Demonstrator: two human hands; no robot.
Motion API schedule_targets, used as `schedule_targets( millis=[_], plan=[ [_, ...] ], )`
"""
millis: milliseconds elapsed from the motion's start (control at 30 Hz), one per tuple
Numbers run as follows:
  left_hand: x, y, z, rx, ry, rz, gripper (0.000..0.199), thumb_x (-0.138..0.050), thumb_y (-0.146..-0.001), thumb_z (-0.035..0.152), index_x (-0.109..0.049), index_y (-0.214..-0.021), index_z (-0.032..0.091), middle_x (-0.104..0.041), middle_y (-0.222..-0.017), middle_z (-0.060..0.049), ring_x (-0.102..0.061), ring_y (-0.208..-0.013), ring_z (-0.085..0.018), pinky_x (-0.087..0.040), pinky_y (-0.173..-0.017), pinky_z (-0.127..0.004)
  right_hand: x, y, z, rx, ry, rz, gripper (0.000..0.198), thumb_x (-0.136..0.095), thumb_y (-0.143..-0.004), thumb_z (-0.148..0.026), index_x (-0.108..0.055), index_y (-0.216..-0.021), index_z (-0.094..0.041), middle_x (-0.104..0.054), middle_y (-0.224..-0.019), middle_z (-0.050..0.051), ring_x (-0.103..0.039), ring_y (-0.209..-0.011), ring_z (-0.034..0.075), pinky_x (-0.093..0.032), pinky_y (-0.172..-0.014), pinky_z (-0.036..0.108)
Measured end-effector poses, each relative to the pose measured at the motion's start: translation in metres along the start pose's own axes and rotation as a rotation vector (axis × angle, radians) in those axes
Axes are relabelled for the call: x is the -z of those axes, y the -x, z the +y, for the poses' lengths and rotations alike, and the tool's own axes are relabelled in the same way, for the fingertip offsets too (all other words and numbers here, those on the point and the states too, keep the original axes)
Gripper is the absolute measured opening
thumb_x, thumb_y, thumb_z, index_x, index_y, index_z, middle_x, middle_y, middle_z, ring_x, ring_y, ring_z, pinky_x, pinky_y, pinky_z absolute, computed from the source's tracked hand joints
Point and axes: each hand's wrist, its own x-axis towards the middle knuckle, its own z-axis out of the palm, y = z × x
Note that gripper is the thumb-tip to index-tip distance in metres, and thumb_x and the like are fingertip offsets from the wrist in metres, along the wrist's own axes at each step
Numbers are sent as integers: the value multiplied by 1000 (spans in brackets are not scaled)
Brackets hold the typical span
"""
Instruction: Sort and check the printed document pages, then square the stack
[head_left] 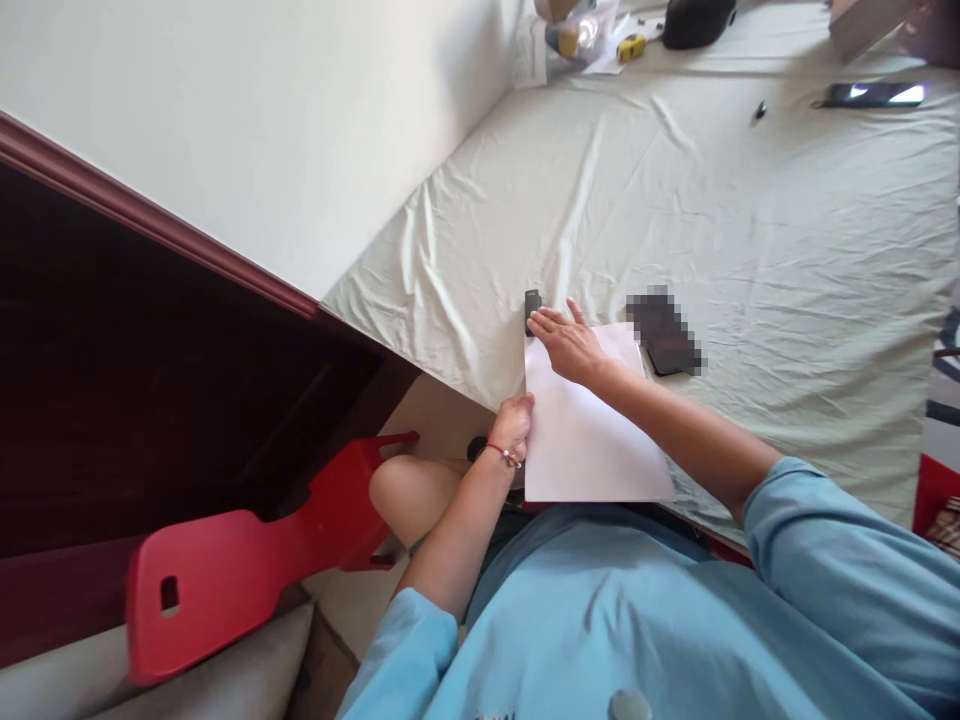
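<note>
White paper [592, 445] | long axis away from body | left grip [514, 425] clasping its left edge | right grip [568, 345] spread over black object [532, 299]

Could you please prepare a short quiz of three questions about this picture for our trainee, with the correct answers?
1. The right hand's fingers are nearest to: A) the yellow object; B) the small black device; C) the wall.
2. True or false: the left hand is at the left edge of the white paper.
3. Fill the gap: the chair is ____ in colour.

Key: 1. B; 2. True; 3. red.
</note>
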Motion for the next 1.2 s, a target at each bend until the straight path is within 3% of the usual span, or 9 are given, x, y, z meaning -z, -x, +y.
schedule_targets(
  millis=[100, 200, 400, 567, 733, 900, 967, 1100, 1200],
  plan=[
    [11, 3, -12, -96, -79, -43, 42, -78, -71, 52, -62, -76, 13, -69, -69, -6, -67, -70, -22, -53, -69, -32, 9, 19, 8, -100, -34, 83, 53, -40, -95, -9, -52, -147, -14, -49, -156, 12, -44, -143, 30, -24, -123, 57],
    [26, 12, -27, -175, -142, -34, 50, -77, -72, 61, -62, -75, 14, -65, -68, -4, -60, -66, -17, -45, -62, -26, 20, 52, 16, -215, -25, 115, 45, -46, -98, -22, -58, -140, -14, -55, -149, 15, -55, -128, 33, -45, -107, 50],
    [49, 40, -46, -412, -294, -2, 56, -59, -88, 70, -57, -76, 15, -57, -73, 0, -47, -66, -12, -40, -62, -24, 25, 118, 22, -509, -82, 111, 53, -51, -97, -40, -52, -144, -14, -64, -134, 19, -60, -119, 37, -52, -95, 51],
    [61, 52, -48, -428, -227, 5, 49, -57, -93, 64, -60, -85, 15, -59, -78, 0, -51, -70, -12, -42, -65, -23, 12, 133, 23, -631, -489, 56, 64, -60, -91, -52, -49, -145, -18, -72, -122, 16, -72, -99, 30, -58, -86, 43],
    [67, 50, -53, -377, -43, 23, 45, -66, -89, 60, -64, -91, 15, -64, -84, -1, -58, -77, -13, -47, -71, -22, 6, 134, 23, -716, -744, 207, 67, -68, -85, -52, -53, -139, -16, -74, -114, 16, -74, -92, 27, -59, -80, 40],
    [58, 53, -56, -271, 123, 34, 51, -78, -78, 61, -70, -98, 15, -73, -99, -7, -68, -90, -18, -53, -85, -29, 0, 143, 16, -634, -1228, -26, 49, -68, -81, -64, -68, -103, -20, -75, -87, 7, -70, -71, 23, -55, -60, 32],
    [53, 57, -56, -223, 177, 19, 52, -81, -75, 59, -72, -101, 15, -75, -104, -8, -70, -93, -20, -54, -92, -33, -2, 146, 13, -664, -1342, -8, 47, -70, -78, -65, -67, -92, -20, -72, -80, 5, -65, -62, 19, -51, -52, 29],
    [45, 67, -59, -146, 214, -48, 54, -86, -72, 53, -73, -110, 16, -75, -113, -10, -69, -108, -24, -51, -103, -36, -5, 150, 17, -701, -1309, 179, 44, -69, -79, -63, -65, -89, -21, -64, -73, 1, -53, -55, 14, -42, -48, 26],
    [44, 76, -66, -10, 164, -168, 59, -89, -70, 48, -72, -114, 13, -75, -111, -13, -69, -109, -28, -53, -99, -38, -7, 152, 22, -686, -1169, 296, 42, -66, -83, -62, -63, -85, -21, -58, -70, -1, -47, -57, 12, -37, -48, 24]
  ],
)
